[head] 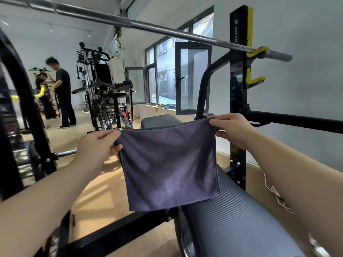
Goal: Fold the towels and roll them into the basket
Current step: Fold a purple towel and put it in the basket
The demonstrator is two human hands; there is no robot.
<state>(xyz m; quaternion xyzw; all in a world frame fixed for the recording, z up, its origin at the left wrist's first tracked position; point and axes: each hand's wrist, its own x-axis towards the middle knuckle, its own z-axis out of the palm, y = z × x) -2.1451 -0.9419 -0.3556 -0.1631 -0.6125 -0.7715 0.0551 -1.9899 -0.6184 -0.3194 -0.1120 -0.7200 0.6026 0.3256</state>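
Here both hands are raised in front of the person, well apart, each pinching a top corner of the grey towel (pixel 168 165). The left hand (pixel 96 147) grips the upper left corner between thumb and curled fingers; the right hand (pixel 233 129) pinches the upper right corner the same way. The towel hangs flat and folded between them, its lower edge just above the ribbed grey bench pad (pixel 232 219). Overhead a barbell (pixel 167 31) rests on a yellow hook of the black rack (pixel 238 86). A person in black (pixel 63 91) stands far off to the left.
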